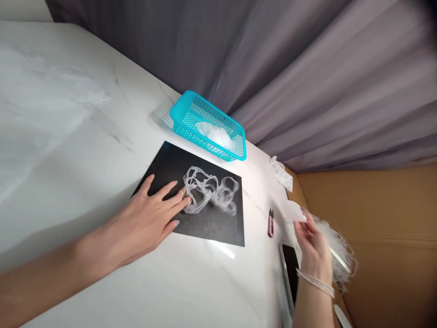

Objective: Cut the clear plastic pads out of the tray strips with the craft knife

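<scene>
My left hand (155, 216) lies on a black mat (211, 232) with its fingers spread. Its fingertips touch a tangle of thin, translucent white cut-out strips (201, 189), whose right part is blurred. Off the mat to the right, my right hand (312, 239) is closed in a pinch on a thin white piece (294, 212) with a rounded edge. Just beyond that hand is a bundle of stringy white scraps (336, 248), partly hidden by the hand and wrist. Small pink-handled thread snips (271, 224) lie between the mat and my right hand.
Behind the mat stands a turquoise plastic basket (208, 107) with several white rounded pieces (218, 135) in it. A crumpled white piece (282, 173) lies near the table's right edge. A dark phone-like object (290, 269) is beside my right wrist. A grey curtain (205, 45) hangs behind the table.
</scene>
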The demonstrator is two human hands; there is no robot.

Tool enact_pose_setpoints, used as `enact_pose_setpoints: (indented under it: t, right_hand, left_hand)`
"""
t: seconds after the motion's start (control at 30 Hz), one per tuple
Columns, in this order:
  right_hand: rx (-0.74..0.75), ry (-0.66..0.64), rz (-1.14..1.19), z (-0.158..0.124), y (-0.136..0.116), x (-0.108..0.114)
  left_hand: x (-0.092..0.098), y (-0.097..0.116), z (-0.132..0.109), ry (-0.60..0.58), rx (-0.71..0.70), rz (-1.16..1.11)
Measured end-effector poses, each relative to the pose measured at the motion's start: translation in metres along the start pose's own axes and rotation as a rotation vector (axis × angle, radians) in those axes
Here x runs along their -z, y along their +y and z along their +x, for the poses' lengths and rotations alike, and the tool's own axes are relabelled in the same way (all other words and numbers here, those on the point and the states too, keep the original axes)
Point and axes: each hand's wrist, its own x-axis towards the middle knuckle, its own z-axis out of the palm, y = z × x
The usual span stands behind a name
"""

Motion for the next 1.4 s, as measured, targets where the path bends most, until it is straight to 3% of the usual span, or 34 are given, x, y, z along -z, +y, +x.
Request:
enact_pose_setpoints:
  t: [0.07,0.17,0.23,0.33,0.4,0.47,0.53,0.6,0.9,1.03,1.1,1.17,1.23,1.27,1.4]
  right_hand:
    - [-0.009,0.105,0.067,-0.01,-0.005,0.007]
    - [-0.227,0.209,0.24,-0.038,-0.013,-0.036]
    - [-0.349,0.114,0.359,-0.057,-0.023,-0.085]
    - [-0.441,-0.122,0.471,-0.08,-0.043,-0.152]
    - [-0.467,-0.263,0.523,-0.092,-0.055,-0.179]
    - [-0.477,-0.352,0.559,-0.1,-0.061,-0.192]
    - [-0.48,-0.39,0.575,-0.104,-0.061,-0.197]
    - [-0.48,-0.401,0.574,-0.105,-0.058,-0.196]
    - [-0.45,-0.388,0.507,-0.102,-0.048,-0.19]
    - [-0.202,-0.304,0.344,-0.116,-0.049,-0.195]
    - [-0.125,-0.388,0.169,-0.129,-0.053,-0.2]
    - [-0.156,-0.588,0.019,-0.14,-0.058,-0.203]
    - [-0.224,-0.728,0.012,-0.146,-0.063,-0.203]
    - [-0.248,-0.733,0.067,-0.145,-0.065,-0.202]
    - [-0.252,-0.477,0.32,-0.126,-0.062,-0.189]
  left_hand:
    - [0.006,0.001,0.005,0.007,-0.005,-0.058]
    - [0.02,0.001,0.016,0.03,-0.02,-0.194]
    - [0.03,0.003,0.025,0.098,0.07,-0.343]
    - [0.042,0.008,0.033,0.196,0.345,-0.683]
    - [0.046,0.009,0.036,0.148,0.467,-0.981]
    - [0.049,0.009,0.037,-0.001,0.459,-1.306]
    - [0.052,0.008,0.038,-0.145,0.391,-1.565]
    - [0.053,0.008,0.038,-0.187,0.369,-1.698]
    - [0.053,0.012,0.035,-0.144,0.538,-1.741]
    - [0.053,0.018,0.036,-0.13,0.711,-1.88]
    - [0.053,0.02,0.036,-0.201,0.691,-2.01]
    - [0.053,0.02,0.036,-0.284,0.655,-2.082]
    - [0.053,0.019,0.036,-0.31,0.656,-2.108]
    - [0.052,0.018,0.036,-0.311,0.662,-2.126]
    - [0.053,0.014,0.036,-0.32,0.603,-2.243]
